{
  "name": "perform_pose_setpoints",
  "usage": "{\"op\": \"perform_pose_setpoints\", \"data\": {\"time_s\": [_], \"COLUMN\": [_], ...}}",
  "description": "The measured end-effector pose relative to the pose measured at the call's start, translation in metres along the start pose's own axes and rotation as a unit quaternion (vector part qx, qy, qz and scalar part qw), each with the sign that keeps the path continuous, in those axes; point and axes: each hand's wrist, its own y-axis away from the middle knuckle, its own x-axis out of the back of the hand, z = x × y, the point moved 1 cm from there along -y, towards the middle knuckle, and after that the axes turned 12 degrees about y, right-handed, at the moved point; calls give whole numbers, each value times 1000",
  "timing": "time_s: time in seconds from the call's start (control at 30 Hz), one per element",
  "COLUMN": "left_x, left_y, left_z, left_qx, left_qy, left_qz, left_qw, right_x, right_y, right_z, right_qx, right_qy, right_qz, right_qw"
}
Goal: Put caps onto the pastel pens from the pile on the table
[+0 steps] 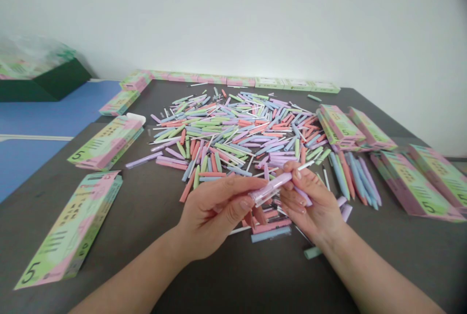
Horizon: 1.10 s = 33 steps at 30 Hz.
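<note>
In front of me, my left hand (219, 209) is closed, thumb and fingers pinching a lilac pen barrel (274, 185) with a clear end. My right hand (316, 202) is closed too, meeting the other end of that barrel. Between its thumb and forefinger sits a thin white pen refill (305, 165), which looks lined up with the barrel; whether it is inside cannot be seen. A second lilac pen part (303, 197) is tucked in the right fingers. Beneath and beyond both hands spreads a large heap of pastel pen parts (233, 131), with white refills among them.
Pastel boxes marked 5 stand at the left (69, 226) and right (419, 183), with more boxes (211, 79) along the back edge. Several sorted pens (352, 178) lie right of the heap. A dark green bin (54, 80) holding plastic bags rests on a blue surface (32, 163).
</note>
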Motion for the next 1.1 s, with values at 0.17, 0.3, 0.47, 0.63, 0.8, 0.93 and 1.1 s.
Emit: {"op": "perform_pose_setpoints", "data": {"time_s": [0.17, 0.3, 0.47, 0.63, 0.8, 0.93, 1.1], "left_x": [1, 7, 16, 16, 15, 16, 15], "left_y": [-1, 1, -6, -14, -11, -10, -11], "left_z": [0, -7, -14, -18, -24, -26, -25], "left_qx": [53, 99, 143, 148, 181, 221, 224], "left_qy": [78, 131, -25, -269, -289, -318, -310], "left_qz": [4, -8, -18, -89, -131, -148, -164], "left_qw": [996, 986, 989, 948, 931, 910, 909], "right_x": [2, 0, -3, -1, -4, -5, -4], "right_y": [1, 1, -1, -1, 0, 0, 1], "right_z": [-1, -3, 3, 12, 15, 20, 20], "right_qx": [18, 26, 38, 69, 53, 45, 48], "right_qy": [15, 39, 107, 209, 290, 277, 300], "right_qz": [4, 12, 25, -30, -52, -54, -22], "right_qw": [1000, 999, 993, 975, 954, 958, 953]}}
